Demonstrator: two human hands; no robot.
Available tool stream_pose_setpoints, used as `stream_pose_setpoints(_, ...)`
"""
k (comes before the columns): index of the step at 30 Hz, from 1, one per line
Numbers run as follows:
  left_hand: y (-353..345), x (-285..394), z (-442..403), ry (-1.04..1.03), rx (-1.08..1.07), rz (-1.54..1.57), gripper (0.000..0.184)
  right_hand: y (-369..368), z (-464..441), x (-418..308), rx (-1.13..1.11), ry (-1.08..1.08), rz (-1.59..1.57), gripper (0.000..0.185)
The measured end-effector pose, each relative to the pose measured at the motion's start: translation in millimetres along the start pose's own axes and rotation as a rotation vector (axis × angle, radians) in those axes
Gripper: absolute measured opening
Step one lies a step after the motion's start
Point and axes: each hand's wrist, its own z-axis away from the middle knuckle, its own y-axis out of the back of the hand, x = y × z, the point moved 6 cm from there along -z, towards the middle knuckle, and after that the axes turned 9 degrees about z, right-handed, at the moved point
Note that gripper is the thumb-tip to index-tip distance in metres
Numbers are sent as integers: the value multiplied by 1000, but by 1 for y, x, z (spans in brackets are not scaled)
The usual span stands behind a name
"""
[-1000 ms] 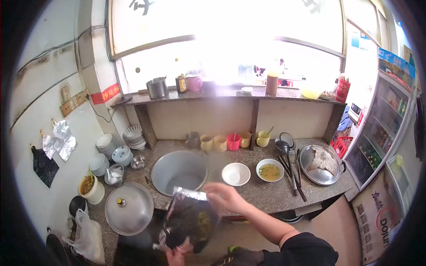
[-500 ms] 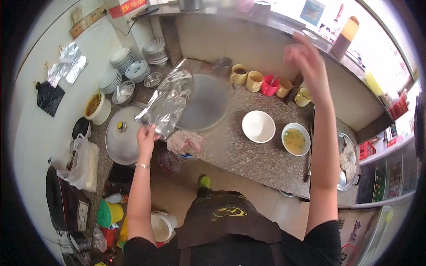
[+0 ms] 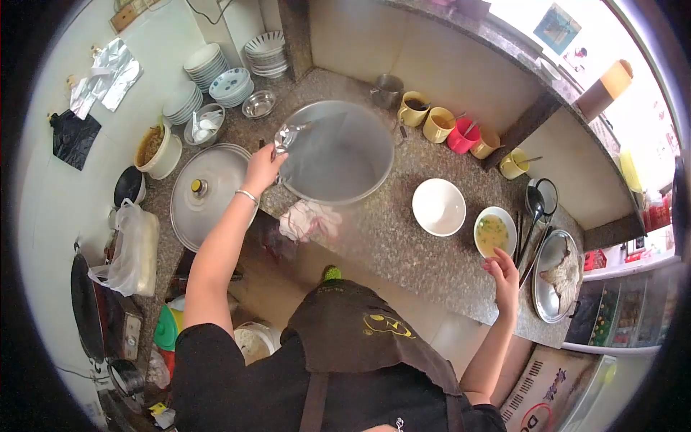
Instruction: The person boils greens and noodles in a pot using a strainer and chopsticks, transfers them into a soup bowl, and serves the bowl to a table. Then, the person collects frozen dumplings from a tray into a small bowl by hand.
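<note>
My left hand (image 3: 263, 170) is closed on a crinkled, shiny silver foil-like piece (image 3: 286, 138), at the left rim of a large steel pot (image 3: 338, 198). Most of the piece is hard to make out against the pot. The pot's round steel lid (image 3: 209, 209), with a yellow-topped knob, lies left of that hand. My right hand (image 3: 504, 279) is empty, its fingers loosely bent and apart. Its fingertips are close to the near rim of a bowl of yellowish soup with green bits (image 3: 494, 232); whether they touch is unclear. A white bowl (image 3: 439, 207) stands to the left of the soup.
Several mugs (image 3: 461, 135) line the back wall. Stacked plates (image 3: 230, 86) and a bowl of white spoons (image 3: 205, 124) stand back left. A ladle (image 3: 535, 205) and an oval metal pan (image 3: 551, 270) are at the right. A crumpled cloth (image 3: 309, 220) lies on the counter edge.
My left hand has moved up and right to the pot, and the silver piece now shows only as a small bunch. My right hand has come down from high up to beside the soup bowl.
</note>
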Motion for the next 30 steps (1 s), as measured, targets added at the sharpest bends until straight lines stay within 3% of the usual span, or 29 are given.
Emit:
stream_pose_setpoints(10,-15,17,-23,-48,-108,-382,34,-30,5,19,-5,-30,205,38)
stream_pose_setpoints(13,-24,3,-27,-101,-193,-414,33,-42,5,12,-10,-34,208,38)
stream_pose_setpoints(16,-21,2,-30,-63,-85,-399,32,-49,1,16,-38,-12,297,38)
stream_pose_setpoints(19,-27,-12,-32,-132,-156,-494,30,-57,2,12,-34,-22,318,38)
stream_pose_setpoints(30,-27,-14,-33,-219,-110,-452,27,-65,-2,3,-26,1,347,37)
